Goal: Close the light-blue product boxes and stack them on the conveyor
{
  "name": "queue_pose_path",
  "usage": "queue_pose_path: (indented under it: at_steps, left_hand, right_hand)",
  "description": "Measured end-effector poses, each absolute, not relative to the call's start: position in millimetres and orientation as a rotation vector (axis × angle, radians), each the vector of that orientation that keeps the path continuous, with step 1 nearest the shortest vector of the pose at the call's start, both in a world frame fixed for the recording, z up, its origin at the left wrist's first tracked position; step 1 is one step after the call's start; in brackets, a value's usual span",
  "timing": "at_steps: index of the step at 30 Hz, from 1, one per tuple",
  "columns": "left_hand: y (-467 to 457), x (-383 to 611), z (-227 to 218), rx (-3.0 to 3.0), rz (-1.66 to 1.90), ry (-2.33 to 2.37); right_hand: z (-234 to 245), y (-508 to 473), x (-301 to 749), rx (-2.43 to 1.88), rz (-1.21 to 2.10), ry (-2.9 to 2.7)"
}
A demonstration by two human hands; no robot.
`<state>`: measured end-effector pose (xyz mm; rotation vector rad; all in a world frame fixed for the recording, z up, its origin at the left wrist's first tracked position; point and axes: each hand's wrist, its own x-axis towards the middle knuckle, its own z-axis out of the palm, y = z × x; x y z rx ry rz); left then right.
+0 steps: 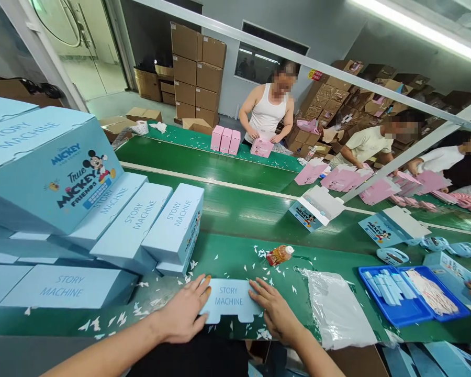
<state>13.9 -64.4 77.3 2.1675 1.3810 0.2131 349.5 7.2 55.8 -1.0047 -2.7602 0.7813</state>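
A flat light-blue card panel printed "STORY MACHINE" point(230, 299) lies on the green table at the near edge. My left hand point(184, 311) rests on its left end with fingers stretched flat. My right hand point(277, 309) presses its right end, fingers also flat and spread. Neither hand grips anything. Small white paper scraps point(118, 318) are scattered around the panel.
Folded blue "STORY MACHINE" boxes point(172, 228) are stacked at the left. A clear plastic sheet point(335, 309), a blue tray point(406, 314) and a small bottle point(280, 255) lie to the right. Open blue boxes point(316, 209) ride the belt. Other people handle pink boxes point(262, 147) across it.
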Motion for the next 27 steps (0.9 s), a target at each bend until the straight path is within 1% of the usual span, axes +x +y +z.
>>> queue_pose_path:
  at_steps: [8,13,17,22,27]
  left_hand:
    - [-66.8,36.4,45.6,2.274,0.153,1.483]
    - [-62.5,37.1,34.2,2.339,0.097,1.507]
    - [-60.3,36.2,33.1,2.361,0.091,1.502]
    - [-59.6,36.6,33.4,2.431,0.05,1.51]
    - [-59.1,35.6,32.3,2.553,0.013,1.51]
  right_hand:
    - [49.5,-7.3,328.6,-1.107,0.55,-2.797]
    - [41.3,-10.8,329.0,-0.907,0.35,-2.772]
    - [51.0,-17.6,321.3,-0.88,0.241,-2.631]
    - [66.5,-37.4,270.7,-0.947,0.315,-2.551]
    - [50.5,-44.7,231.8,-0.931,0.401,-2.438]
